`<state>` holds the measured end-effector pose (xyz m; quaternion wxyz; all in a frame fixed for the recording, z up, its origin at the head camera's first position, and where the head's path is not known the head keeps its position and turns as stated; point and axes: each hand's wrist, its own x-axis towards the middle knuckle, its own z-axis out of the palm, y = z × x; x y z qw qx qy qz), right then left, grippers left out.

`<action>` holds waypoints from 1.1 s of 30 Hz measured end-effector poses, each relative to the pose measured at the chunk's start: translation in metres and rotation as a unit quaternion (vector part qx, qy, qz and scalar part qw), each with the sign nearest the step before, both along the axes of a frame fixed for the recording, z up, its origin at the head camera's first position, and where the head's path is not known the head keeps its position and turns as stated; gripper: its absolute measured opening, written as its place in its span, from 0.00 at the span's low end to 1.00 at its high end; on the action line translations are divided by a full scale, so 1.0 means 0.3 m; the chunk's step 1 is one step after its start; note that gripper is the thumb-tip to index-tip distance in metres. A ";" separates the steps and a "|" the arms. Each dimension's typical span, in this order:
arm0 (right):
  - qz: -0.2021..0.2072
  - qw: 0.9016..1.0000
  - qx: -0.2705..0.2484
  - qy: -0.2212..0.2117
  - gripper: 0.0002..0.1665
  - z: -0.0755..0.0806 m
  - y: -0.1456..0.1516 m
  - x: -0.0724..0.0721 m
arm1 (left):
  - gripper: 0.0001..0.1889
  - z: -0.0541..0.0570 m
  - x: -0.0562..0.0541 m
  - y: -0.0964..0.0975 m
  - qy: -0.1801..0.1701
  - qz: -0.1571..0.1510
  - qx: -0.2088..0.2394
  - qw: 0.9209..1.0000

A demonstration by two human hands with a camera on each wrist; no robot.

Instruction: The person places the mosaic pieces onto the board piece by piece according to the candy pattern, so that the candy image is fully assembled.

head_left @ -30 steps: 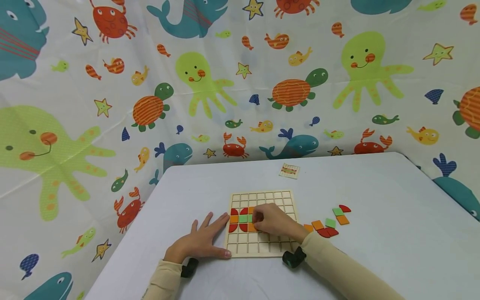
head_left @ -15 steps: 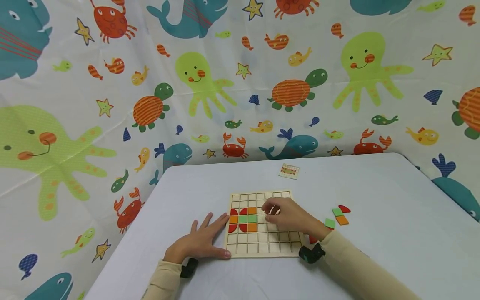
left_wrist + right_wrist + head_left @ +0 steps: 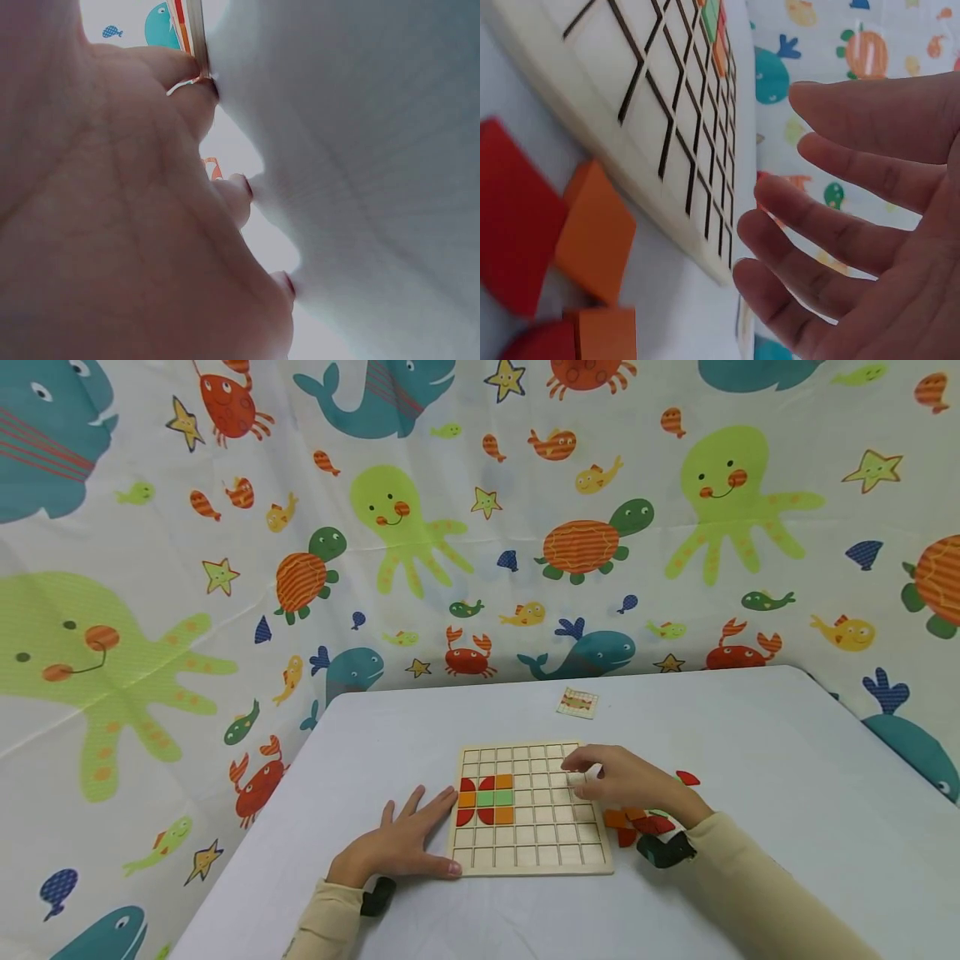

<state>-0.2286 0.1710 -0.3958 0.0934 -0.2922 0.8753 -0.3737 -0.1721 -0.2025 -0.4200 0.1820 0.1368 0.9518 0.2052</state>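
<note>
A wooden grid board (image 3: 536, 837) lies on the table. Its left columns hold red rounded tiles (image 3: 464, 816), orange square tiles (image 3: 504, 816) and green square tiles (image 3: 503, 797). My left hand (image 3: 397, 843) rests spread on the table, thumb and index fingertips right at the board's left edge. Above the board's right edge hovers my right hand (image 3: 626, 777), its fingers loosely bent and nothing between them, as the right wrist view also shows. Loose orange tiles (image 3: 617, 819) and red tiles (image 3: 654, 824) lie beside the board, partly hidden under my right wrist.
Behind the board lies a small pattern card (image 3: 577, 702). A red tile (image 3: 687, 777) shows beyond my right hand. Each wrist wears a dark camera. A curtain printed with sea animals (image 3: 585, 547) hangs behind the white table (image 3: 787, 752).
My right hand has left the green tile on the board and moved right, its fingers opening, to the board's right edge. My left hand has stayed in place.
</note>
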 end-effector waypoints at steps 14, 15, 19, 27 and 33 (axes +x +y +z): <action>-0.018 0.995 0.074 -0.058 0.21 -0.004 0.143 -0.001 | 0.62 -0.011 0.002 0.001 -0.002 0.009 -0.003 1.000; -0.017 0.995 0.083 -0.054 0.19 -0.005 0.150 -0.004 | 0.62 -0.011 0.002 0.001 -0.002 0.009 -0.004 1.000; -0.011 0.991 0.126 -0.039 0.14 -0.010 0.171 -0.008 | 0.62 -0.011 -0.002 0.000 -0.001 0.007 -0.005 1.000; -0.011 0.983 0.173 -0.052 0.18 0.002 0.176 0.002 | 0.62 -0.006 -0.001 -0.002 0.004 -0.004 0.000 1.000; -0.009 0.983 0.181 -0.042 0.17 -0.005 0.172 0.004 | 0.62 -0.004 0.001 -0.003 0.006 -0.006 0.004 1.000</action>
